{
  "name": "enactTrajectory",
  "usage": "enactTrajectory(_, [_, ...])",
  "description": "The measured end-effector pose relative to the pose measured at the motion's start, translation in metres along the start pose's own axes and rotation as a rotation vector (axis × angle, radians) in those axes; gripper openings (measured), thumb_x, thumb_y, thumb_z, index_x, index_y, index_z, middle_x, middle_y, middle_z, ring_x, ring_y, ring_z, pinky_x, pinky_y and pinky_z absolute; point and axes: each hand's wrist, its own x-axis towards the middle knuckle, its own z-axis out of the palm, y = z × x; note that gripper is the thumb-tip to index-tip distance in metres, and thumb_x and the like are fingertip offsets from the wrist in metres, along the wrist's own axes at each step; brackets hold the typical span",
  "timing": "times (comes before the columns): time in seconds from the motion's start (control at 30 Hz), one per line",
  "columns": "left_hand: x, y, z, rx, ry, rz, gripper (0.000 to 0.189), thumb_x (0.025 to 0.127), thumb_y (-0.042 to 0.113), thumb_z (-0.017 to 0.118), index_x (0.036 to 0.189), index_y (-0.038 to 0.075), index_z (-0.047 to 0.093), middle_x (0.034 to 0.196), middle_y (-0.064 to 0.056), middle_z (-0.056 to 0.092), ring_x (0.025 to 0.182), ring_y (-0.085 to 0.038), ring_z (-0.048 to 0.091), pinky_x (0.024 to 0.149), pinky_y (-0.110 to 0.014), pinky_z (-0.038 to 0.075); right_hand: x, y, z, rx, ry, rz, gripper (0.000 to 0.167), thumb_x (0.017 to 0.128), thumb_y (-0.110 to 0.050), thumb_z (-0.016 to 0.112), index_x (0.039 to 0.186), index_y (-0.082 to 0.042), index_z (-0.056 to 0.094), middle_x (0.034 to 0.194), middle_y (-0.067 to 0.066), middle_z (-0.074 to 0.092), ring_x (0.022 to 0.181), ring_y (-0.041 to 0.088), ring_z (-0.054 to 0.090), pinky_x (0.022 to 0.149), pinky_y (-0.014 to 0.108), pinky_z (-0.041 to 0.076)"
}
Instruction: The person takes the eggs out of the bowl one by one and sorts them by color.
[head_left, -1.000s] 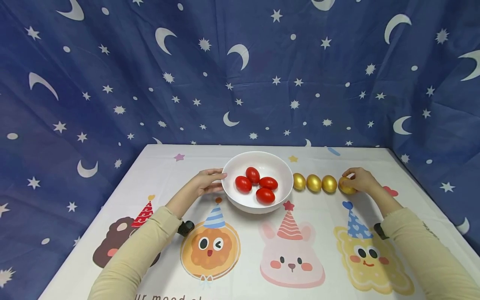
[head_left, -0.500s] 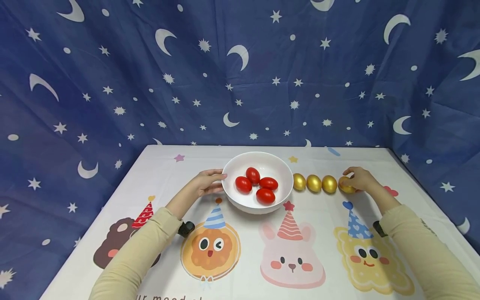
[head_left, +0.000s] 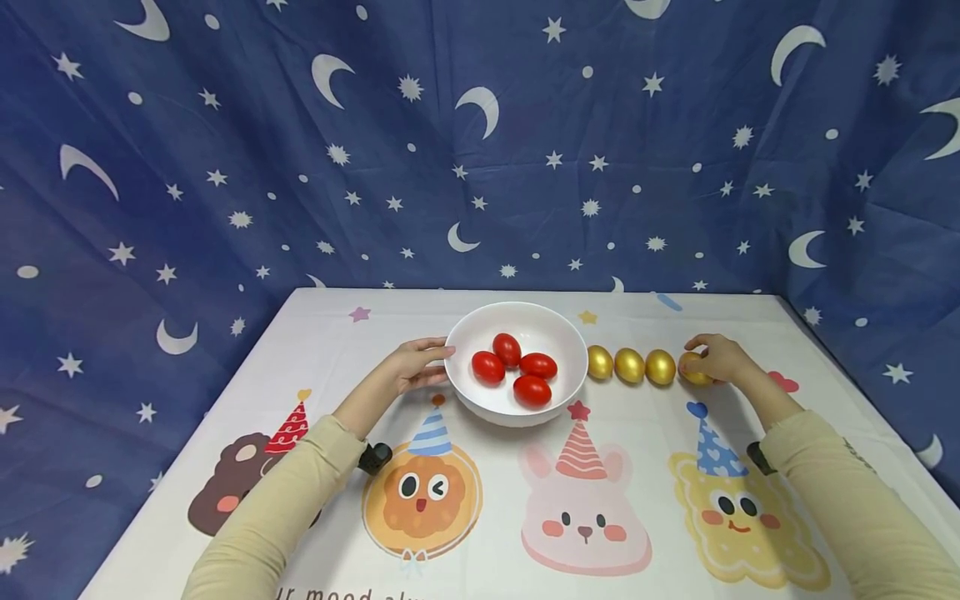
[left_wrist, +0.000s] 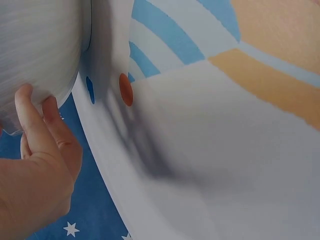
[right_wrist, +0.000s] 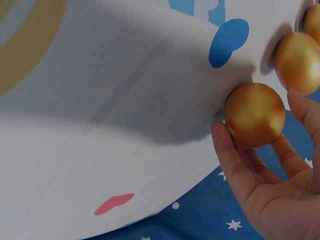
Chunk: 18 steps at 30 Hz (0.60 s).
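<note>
Right hand (head_left: 720, 358) grips golden egg (right_wrist: 255, 115), left hand (head_left: 408, 362) bowl (head_left: 553, 335); head view adds red eggs (head_left: 532, 391).

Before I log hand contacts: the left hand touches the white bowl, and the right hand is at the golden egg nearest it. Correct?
No: the head view shows the right hand at the golden egg farthest from the white bowl. The left hand does touch it.
</note>
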Motion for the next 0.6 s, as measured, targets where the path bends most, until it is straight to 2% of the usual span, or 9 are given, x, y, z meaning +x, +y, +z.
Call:
enactTrajectory(0.27, [0.0,0.001,-0.001,-0.005,-0.009,-0.011,0.054,0.093,0.016,0.06,0.143,0.012,0.041,0.125,-0.011,0.051,0.074,-0.009,0.062,0.068,-0.018,0.061,0.0,-0.006,-0.002,-0.028,-0.001,0.016,0.05,0.088,-0.022,0.057,0.123,0.012,0.045,0.112,0.038,0.049,0.083,0.032,0.051,0.06,0.024,0.051])
enactTrajectory(0.6, [-0.001,0.001,0.0,-0.003,-0.004,-0.016,0.053,0.092,0.017,0.061,0.141,0.012,0.043,0.117,-0.009,0.054,0.071,-0.009,0.063,0.066,-0.018,0.061,-0.004,-0.013,-0.007,-0.082,0.004,-0.021,0.046,0.089,-0.02,0.059,0.12,0.013,0.049,0.11,0.037,0.053,0.087,0.035,0.054,0.067,0.032,0.053])
